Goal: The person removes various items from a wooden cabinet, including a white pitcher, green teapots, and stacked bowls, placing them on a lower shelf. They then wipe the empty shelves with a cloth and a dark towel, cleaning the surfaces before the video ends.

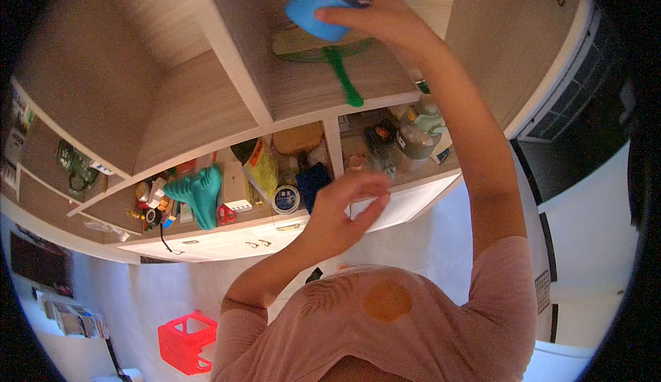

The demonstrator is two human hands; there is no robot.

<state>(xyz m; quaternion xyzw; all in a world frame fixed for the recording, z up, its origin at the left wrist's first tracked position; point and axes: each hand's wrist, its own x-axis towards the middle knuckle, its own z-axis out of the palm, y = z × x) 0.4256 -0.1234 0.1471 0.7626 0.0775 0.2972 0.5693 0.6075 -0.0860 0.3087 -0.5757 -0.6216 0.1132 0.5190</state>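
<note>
My right hand [375, 11] is raised into the upper shelf compartment, its thumb and fingers closed around a smooth blue object [320, 8] with rounded sides. I cannot make out exactly what the blue object is. Just below it, a green hand fan [337, 65] lies on the shelf board with its handle toward me. My left hand [348, 210] hovers in front of the lower shelf, empty, its thumb apart from the bent fingers. Close to that hand on the lower shelf are a dark blue item [313, 183] and a round tin [286, 199].
The lower shelf also holds a teal ridged cushion-like thing [200, 199], red-handled scissors [226, 214], a yellow packet [263, 172] and a glass jar [416, 141]. Upright dividers [231, 48] separate the compartments. A red plastic stool [180, 347] stands on the floor at left.
</note>
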